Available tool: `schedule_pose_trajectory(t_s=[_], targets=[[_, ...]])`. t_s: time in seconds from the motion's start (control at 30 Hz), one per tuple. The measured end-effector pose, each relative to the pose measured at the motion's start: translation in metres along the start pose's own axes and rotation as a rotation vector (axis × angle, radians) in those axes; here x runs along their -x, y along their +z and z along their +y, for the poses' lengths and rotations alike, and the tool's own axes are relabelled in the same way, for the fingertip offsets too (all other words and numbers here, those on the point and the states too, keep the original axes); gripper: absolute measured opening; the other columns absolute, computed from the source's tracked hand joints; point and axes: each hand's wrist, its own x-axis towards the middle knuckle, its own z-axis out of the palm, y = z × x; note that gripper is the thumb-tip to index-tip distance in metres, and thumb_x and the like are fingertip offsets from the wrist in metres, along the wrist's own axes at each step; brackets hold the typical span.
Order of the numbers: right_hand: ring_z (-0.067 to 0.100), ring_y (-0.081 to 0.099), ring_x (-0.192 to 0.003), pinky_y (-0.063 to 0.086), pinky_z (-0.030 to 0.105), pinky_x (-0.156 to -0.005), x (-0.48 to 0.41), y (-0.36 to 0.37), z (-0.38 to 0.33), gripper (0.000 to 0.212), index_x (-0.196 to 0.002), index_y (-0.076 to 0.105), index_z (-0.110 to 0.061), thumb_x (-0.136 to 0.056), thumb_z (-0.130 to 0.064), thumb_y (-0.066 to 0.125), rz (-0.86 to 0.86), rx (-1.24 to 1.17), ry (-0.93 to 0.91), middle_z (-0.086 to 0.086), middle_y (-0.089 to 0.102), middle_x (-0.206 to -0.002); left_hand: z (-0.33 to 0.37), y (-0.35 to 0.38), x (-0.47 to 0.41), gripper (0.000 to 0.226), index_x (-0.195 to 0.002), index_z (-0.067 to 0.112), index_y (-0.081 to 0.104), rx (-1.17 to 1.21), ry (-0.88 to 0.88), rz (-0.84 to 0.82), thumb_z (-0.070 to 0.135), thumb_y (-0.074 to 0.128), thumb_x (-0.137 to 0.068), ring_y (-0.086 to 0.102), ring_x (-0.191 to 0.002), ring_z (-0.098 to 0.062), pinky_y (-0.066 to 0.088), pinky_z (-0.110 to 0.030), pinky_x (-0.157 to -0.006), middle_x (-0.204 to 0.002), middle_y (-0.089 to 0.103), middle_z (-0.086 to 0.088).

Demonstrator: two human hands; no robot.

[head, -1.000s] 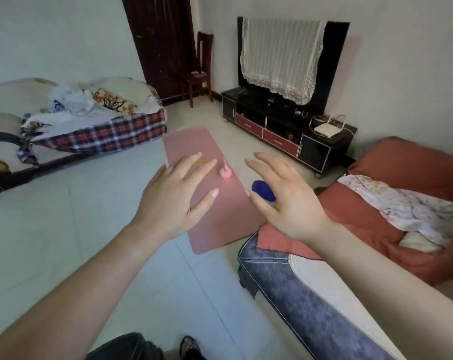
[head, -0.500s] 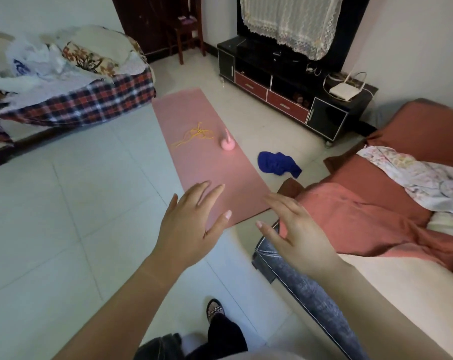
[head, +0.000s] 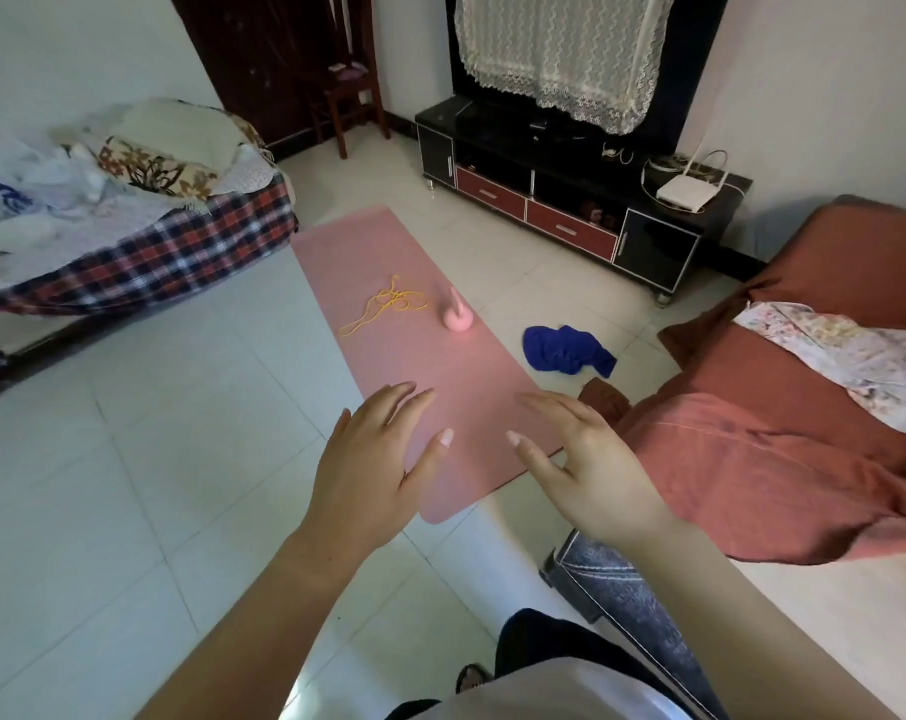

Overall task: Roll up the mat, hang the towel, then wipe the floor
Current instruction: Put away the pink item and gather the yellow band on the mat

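Head view: pink mat flat and unrolled on the tiled floor, running from the near foreground toward the black TV stand. On the mat, a tangle of yellow cord and, just beside it, a small pink object. Blue towel crumpled on the floor just right of the mat, near the red bedding. Left hand and right hand above the mat's near end, each grip spread apart, empty, palms down.
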Motion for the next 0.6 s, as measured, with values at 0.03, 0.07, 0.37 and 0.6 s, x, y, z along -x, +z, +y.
schedule_pose_trajectory(t_s=[0.03,0.07,0.37,0.6], targets=[[0.01,0.04,-0.127,0.034,0.025,-0.104,-0.006,0.0,0.001,0.05,-0.133,0.048,-0.021,-0.091,-0.047,0.048,0.003,0.002,0.004,-0.007,0.049,-0.136,-0.002,-0.001,-0.006,0.06,-0.132,0.024,0.048,0.001,0.005,0.001,0.057,0.023,-0.088,0.042,-0.127,-0.013,0.037,-0.047,-0.103,-0.138,0.047,0.006],[0.011,0.041,-0.126,0.035,0.027,-0.104,-0.011,-0.001,0.003,0.05,-0.133,0.048,-0.021,-0.091,-0.048,0.048,0.005,0.006,0.008,-0.006,0.049,-0.135,-0.004,-0.001,-0.013,0.061,-0.132,0.024,0.048,0.001,0.01,0.002,0.057,0.023,-0.088,0.041,-0.127,-0.013,0.037,-0.047,-0.104,-0.138,0.047,0.006],[0.012,0.043,-0.125,0.031,0.02,-0.101,-0.079,-0.024,0.056,0.049,-0.13,0.051,-0.021,-0.09,-0.048,0.048,0.127,-0.028,0.121,-0.003,0.052,-0.132,-0.005,0.023,-0.109,0.062,-0.134,0.022,0.047,0.012,0.092,-0.064,0.056,0.025,-0.088,0.049,-0.121,-0.017,0.04,-0.043,-0.099,-0.135,0.051,0.004],[0.015,0.046,-0.124,0.037,0.032,-0.104,-0.164,-0.057,0.138,0.049,-0.13,0.051,-0.018,-0.091,-0.046,0.049,0.191,0.03,0.219,-0.003,0.053,-0.132,0.032,0.072,-0.261,0.061,-0.134,0.019,0.047,-0.017,0.286,-0.185,0.054,0.026,-0.088,0.046,-0.124,-0.019,0.042,-0.045,-0.097,-0.135,0.051,0.003]])
